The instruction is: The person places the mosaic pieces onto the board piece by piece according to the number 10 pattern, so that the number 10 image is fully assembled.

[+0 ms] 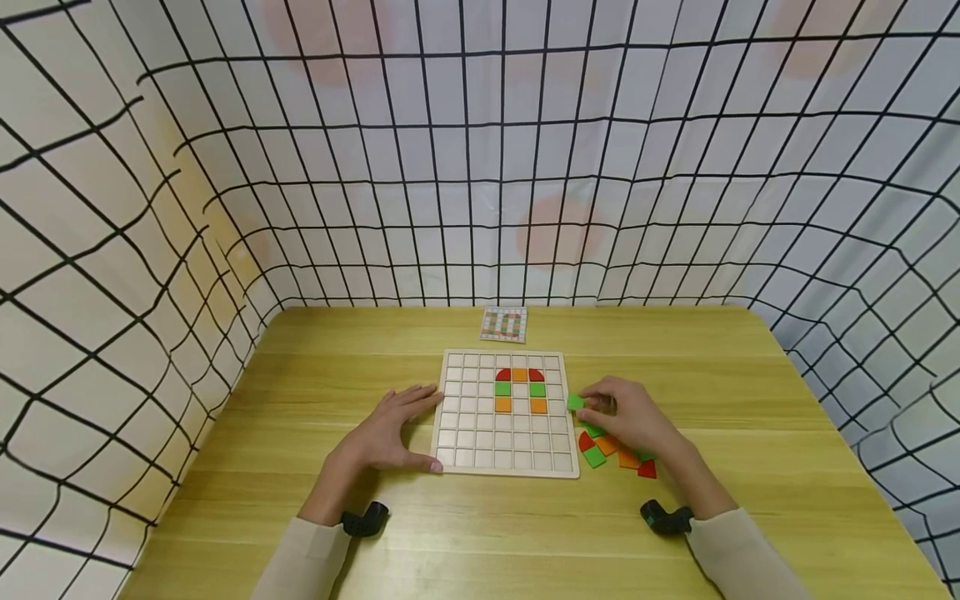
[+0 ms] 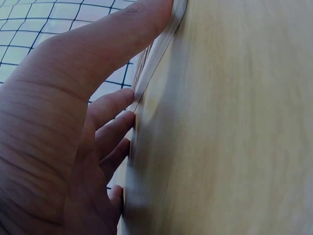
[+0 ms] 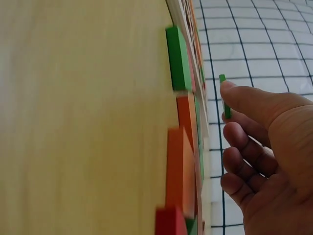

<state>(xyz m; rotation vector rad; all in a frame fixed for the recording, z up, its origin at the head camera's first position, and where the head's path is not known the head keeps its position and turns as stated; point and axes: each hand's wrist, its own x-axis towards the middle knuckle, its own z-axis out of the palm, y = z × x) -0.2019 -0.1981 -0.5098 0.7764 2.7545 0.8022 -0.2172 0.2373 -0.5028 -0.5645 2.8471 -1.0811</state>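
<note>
A pale wooden grid board lies on the table, with red, orange and green tiles forming an arch in its upper right cells. My left hand rests at the board's left edge, fingers spread and thumb touching the lower left corner; the left wrist view shows fingertips along that edge. Between thumb and forefinger my right hand pinches a green square tile, just above the board's right edge. In the right wrist view the same green tile appears edge-on, raised off the table.
Below the right hand lies a loose pile of tiles, including a green tile, an orange tile and a red tile. A small printed pattern card lies behind the board. Black-lined white curtains surround the table.
</note>
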